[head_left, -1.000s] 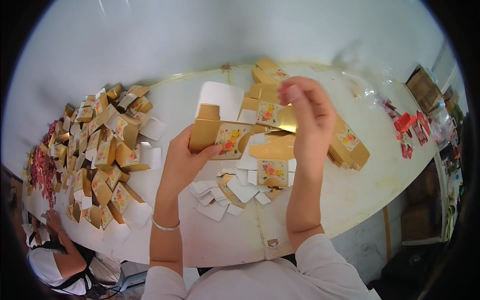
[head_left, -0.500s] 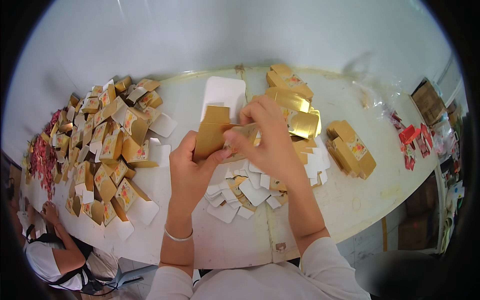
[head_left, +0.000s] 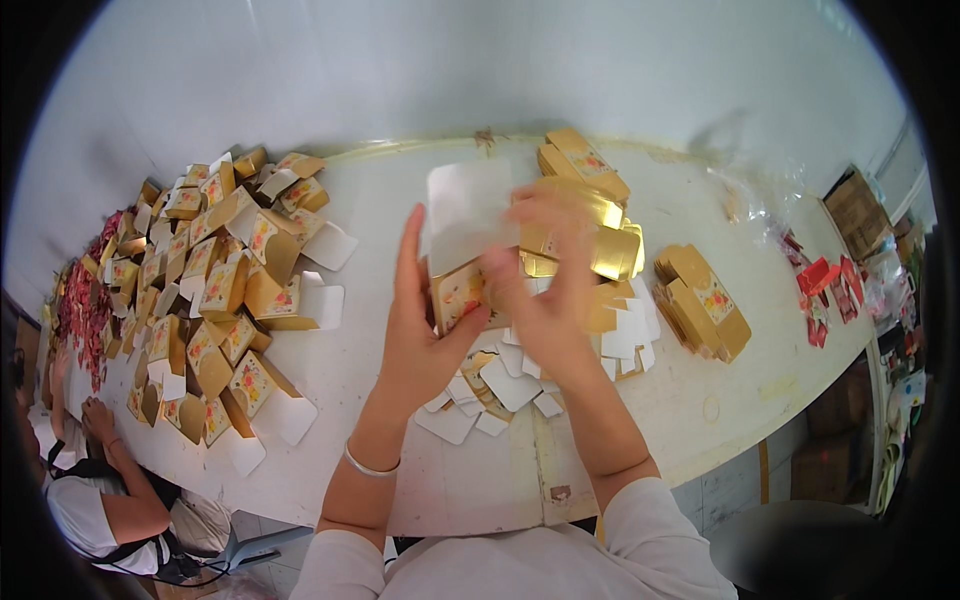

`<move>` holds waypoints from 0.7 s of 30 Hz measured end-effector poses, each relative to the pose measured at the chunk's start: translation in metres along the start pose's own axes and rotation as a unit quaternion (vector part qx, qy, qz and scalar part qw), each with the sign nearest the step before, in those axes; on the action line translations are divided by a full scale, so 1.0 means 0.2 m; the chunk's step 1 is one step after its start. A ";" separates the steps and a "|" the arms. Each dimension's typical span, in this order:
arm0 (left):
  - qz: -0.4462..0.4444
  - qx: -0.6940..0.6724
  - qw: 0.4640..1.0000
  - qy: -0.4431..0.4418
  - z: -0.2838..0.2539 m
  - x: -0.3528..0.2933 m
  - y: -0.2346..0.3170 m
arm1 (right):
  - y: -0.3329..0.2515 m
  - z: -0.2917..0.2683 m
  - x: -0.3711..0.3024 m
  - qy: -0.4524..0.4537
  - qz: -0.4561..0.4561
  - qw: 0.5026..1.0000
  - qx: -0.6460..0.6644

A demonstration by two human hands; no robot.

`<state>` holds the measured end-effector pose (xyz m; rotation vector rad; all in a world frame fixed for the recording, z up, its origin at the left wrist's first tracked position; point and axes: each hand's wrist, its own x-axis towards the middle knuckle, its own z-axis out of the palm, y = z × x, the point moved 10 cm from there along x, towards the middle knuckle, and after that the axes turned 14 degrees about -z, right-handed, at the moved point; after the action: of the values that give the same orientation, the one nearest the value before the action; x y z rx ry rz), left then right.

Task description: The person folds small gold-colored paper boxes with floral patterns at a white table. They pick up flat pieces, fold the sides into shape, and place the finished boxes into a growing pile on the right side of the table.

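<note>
A small gold floral cardboard box is in front of me, with a tall white flap standing up at its far side. My left hand grips it from the left, thumb along the near face and fingers along the side. My right hand is at the box's right side, its fingers smeared by motion, so I cannot tell whether they grip it. Beneath and beyond my hands lies a loose heap of flat gold-and-white box blanks, partly hidden by my right hand and wrist.
Folded floral boxes with raised flaps are piled on the left of the white table. Stacks of flat blanks lie right and at the back. Red packets lie far right. Another person sits at lower left.
The box has turned, so its floral face shows toward me and its white flap rises at the far side. My left hand has shifted right; my right hand has moved quickly and is blurred.
</note>
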<state>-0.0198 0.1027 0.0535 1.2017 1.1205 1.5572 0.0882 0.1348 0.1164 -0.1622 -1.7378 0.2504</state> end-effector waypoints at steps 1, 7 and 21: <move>0.033 -0.023 0.999 0.012 -0.02 -0.01 0.03 | 0.07 -0.07 -0.01 0.074 0.044 0.996 0.016; 0.105 0.115 0.988 0.017 -0.03 -0.02 0.06 | 0.27 0.23 -0.30 0.129 0.501 0.699 0.493; -0.005 -0.045 0.999 0.025 -0.18 0.00 0.04 | 0.12 0.26 -0.14 -0.003 0.248 0.832 0.497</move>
<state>-0.0558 0.0962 0.0570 1.1024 1.0745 1.6208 0.0420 0.1476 0.0742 0.1639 -1.3396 1.4931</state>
